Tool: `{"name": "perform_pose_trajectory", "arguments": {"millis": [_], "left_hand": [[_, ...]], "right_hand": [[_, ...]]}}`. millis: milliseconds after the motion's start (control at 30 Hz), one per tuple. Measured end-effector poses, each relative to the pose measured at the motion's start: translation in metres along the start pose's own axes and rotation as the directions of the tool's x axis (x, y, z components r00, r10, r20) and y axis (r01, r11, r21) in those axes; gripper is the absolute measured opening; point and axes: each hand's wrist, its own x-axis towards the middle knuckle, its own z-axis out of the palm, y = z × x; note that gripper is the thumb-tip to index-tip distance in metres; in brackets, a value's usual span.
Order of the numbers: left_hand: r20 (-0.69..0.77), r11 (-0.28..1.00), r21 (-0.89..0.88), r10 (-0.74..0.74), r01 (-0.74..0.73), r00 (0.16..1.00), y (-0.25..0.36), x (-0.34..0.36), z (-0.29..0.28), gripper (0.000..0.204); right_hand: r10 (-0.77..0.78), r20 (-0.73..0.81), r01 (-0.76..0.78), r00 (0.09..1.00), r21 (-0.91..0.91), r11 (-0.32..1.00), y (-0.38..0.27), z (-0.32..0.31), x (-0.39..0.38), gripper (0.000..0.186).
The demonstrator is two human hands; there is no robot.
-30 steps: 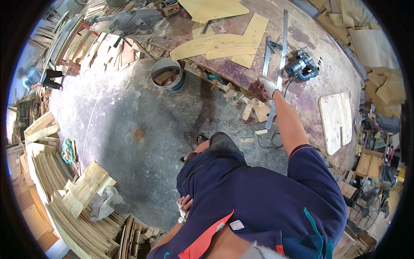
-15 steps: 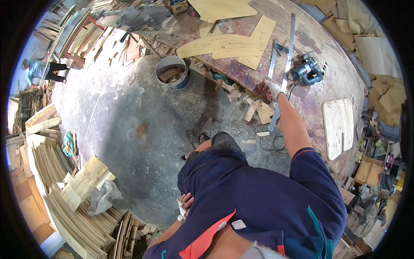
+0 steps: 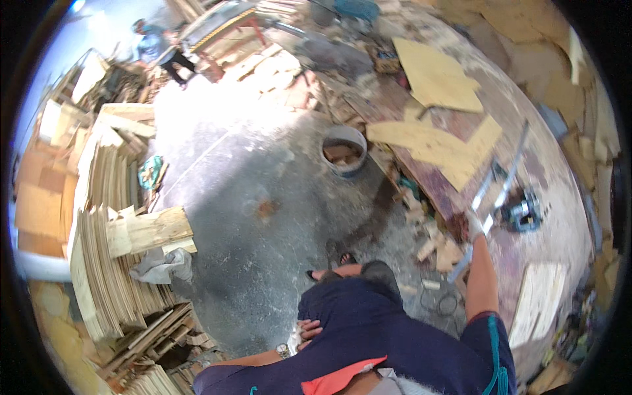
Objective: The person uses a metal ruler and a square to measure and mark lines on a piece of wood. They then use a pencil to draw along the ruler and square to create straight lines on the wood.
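Observation:
My right hand (image 3: 474, 226), in a pale glove, is at the workbench edge beside a long steel ruler (image 3: 507, 181); blur hides its fingers. A shorter metal straightedge (image 3: 483, 189) lies near it, and a teal-and-black corded power tool (image 3: 522, 212) sits just to the right. Yellow flat cut-out pieces (image 3: 477, 150) lie farther up the bench (image 3: 559, 191). My left hand (image 3: 305, 334) rests against my hip on the dark blue clothing, its bare fingertips stretched out of a white glove. It holds nothing that I can see.
A bucket (image 3: 359, 139) with wood offcuts stands by the bench. Scraps (image 3: 442, 251) and a dark cable (image 3: 442, 304) lie on the floor below the edge. Stacked thin boards (image 3: 108, 276) line the left. A person (image 3: 161, 52) stands at the far left near a machine table (image 3: 220, 26).
My view has turned left, so the bench and bucket appear farther right and lower. My right hand stays at the bench edge, my left at my hip. The far person looks more upright.

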Motion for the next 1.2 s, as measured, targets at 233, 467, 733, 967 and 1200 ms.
{"name": "perform_pose_trajectory", "arguments": {"millis": [233,467,733,967,1200], "left_hand": [[-0.052,0.994,0.093,-0.055,0.059,0.997,0.016,0.015,0.008,0.039],[-0.040,0.963,-0.209,-0.182,0.170,0.983,0.016,0.006,0.016,0.039],[-0.037,0.983,-0.071,-0.171,0.168,0.985,0.013,0.013,0.010,0.036],[-0.027,0.972,-0.179,-0.160,0.152,0.987,0.006,-0.002,0.015,0.040],[0.072,0.926,-0.282,-0.238,0.249,0.969,-0.003,-0.018,0.020,0.044]], "right_hand": [[0.314,-0.055,-0.318,0.948,-0.105,0.942,-0.029,0.032,-0.030,0.055],[0.289,-0.025,-0.290,0.957,-0.090,0.953,-0.036,0.036,-0.037,0.047],[0.305,-0.047,-0.309,0.951,-0.133,0.942,-0.029,0.029,-0.024,0.048],[0.303,-0.050,-0.307,0.952,-0.107,0.946,-0.031,0.037,-0.029,0.052],[0.270,-0.049,-0.274,0.962,-0.133,0.953,-0.034,0.036,-0.034,0.050]]}}
